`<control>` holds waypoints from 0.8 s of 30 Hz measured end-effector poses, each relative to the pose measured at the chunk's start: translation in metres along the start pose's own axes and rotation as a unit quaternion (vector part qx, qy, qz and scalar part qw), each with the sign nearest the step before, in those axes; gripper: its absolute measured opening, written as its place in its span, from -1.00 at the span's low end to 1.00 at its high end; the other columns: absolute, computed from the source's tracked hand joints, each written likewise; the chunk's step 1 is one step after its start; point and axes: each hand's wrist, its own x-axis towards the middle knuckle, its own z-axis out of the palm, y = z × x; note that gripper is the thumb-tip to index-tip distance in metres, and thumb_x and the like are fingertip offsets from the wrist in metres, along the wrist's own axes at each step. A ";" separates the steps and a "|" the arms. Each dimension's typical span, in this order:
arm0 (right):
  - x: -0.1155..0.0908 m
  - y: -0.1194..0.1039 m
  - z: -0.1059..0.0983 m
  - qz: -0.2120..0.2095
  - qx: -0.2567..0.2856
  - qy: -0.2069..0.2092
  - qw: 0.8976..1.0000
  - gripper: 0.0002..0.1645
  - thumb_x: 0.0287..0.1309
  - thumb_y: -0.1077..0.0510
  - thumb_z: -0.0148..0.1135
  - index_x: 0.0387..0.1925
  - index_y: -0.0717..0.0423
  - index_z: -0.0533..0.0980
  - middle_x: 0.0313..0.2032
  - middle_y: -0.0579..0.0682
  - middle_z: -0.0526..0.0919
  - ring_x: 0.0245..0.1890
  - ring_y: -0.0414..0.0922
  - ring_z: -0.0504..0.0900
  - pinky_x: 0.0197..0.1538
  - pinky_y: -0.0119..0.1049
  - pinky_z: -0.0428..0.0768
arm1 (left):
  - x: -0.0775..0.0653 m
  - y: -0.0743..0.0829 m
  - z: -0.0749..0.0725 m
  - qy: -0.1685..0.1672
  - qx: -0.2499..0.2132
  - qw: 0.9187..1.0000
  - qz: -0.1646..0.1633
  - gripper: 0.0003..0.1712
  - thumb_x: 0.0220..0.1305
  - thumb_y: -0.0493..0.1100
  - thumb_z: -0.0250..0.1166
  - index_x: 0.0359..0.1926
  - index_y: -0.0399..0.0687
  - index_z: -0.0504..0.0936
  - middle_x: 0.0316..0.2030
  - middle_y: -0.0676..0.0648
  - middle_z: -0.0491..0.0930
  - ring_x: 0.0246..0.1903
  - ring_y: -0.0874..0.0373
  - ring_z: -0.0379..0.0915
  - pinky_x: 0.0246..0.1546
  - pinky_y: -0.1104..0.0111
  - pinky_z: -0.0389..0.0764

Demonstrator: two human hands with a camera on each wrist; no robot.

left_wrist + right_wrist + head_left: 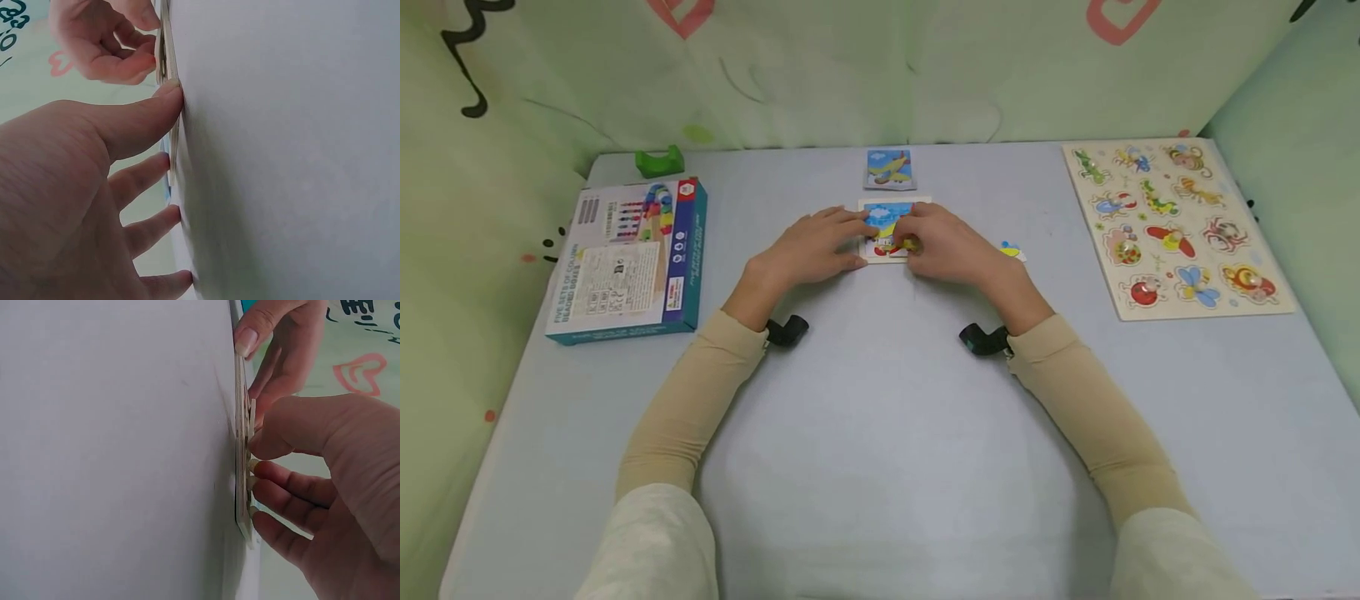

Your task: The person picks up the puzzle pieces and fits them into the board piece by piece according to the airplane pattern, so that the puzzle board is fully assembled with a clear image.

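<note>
A small wooden puzzle board (880, 213) with a blue-and-yellow picture lies flat on the table between both hands. My left hand (823, 243) rests at its left side, fingers spread, with the thumb (165, 106) against the board's edge. The right hand (951, 243) bends over the board's right part and pinches a thin puzzle piece (252, 415), which tilts slightly up from the board in the right wrist view. Its fingers partly hide the piece and the picture. Just right of that hand lies a loose blue-and-yellow piece (1011, 250).
Behind the board lies a small airplane picture (889, 170). To the left are a flat toy box (625, 258) and a green plastic piece (659, 162). A wooden insect puzzle (1180, 229) lies at the right. A patterned cloth wall (820, 75) borders the table's back.
</note>
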 end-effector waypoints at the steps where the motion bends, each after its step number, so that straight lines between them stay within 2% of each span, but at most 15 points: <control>1: 0.001 -0.001 0.001 -0.002 -0.003 0.000 1.000 -0.73 0.08 0.34 0.14 -0.18 0.10 0.63 -0.25 0.06 0.52 -0.20 -0.01 0.40 -0.11 -0.19 0.39 | 0.000 0.000 0.000 0.000 0.000 1.000 0.000 -0.37 0.43 0.14 0.17 0.45 0.21 0.34 0.55 0.04 0.10 0.56 -0.05 -0.10 0.46 -0.19 0.09; 8: 0.004 -0.004 0.004 -0.018 -0.018 0.010 1.000 -0.65 0.10 0.38 0.08 -0.16 0.08 0.66 -0.19 0.08 0.54 -0.17 0.01 0.44 -0.07 -0.17 0.45 | 0.000 0.000 0.000 -0.004 -0.002 1.000 -0.004 -0.36 0.43 0.13 0.17 0.46 0.21 0.32 0.55 0.04 0.09 0.57 -0.06 -0.12 0.45 -0.22 0.07; 13: 0.004 -0.004 0.005 -0.022 -0.015 0.002 1.000 -0.61 0.12 0.38 0.03 -0.13 0.07 0.68 -0.13 0.05 0.53 -0.13 -0.03 0.44 -0.03 -0.19 0.45 | 0.001 -0.001 0.000 -0.001 -0.001 1.000 -0.004 -0.37 0.43 0.14 0.17 0.46 0.21 0.32 0.55 0.04 0.09 0.57 -0.05 -0.12 0.45 -0.23 0.07; 21: 0.002 -0.007 0.001 0.003 -0.012 -0.014 1.000 -0.66 0.25 0.33 0.09 -0.08 0.09 0.72 -0.08 0.06 0.54 -0.04 -0.02 0.45 0.09 -0.15 0.48 | 0.001 -0.002 0.001 0.002 -0.005 1.000 0.000 -0.38 0.43 0.13 0.18 0.45 0.22 0.34 0.55 0.04 0.10 0.56 -0.06 -0.10 0.45 -0.23 0.08; 24: 0.000 -0.006 -0.002 0.008 -0.018 -0.019 1.000 -0.66 0.26 0.33 0.10 -0.07 0.12 0.72 -0.09 0.09 0.56 -0.05 0.01 0.47 0.05 -0.13 0.48 | 0.001 -0.001 0.002 0.000 -0.003 1.000 0.000 -0.38 0.43 0.13 0.17 0.45 0.21 0.33 0.55 0.04 0.09 0.57 -0.06 -0.11 0.45 -0.23 0.08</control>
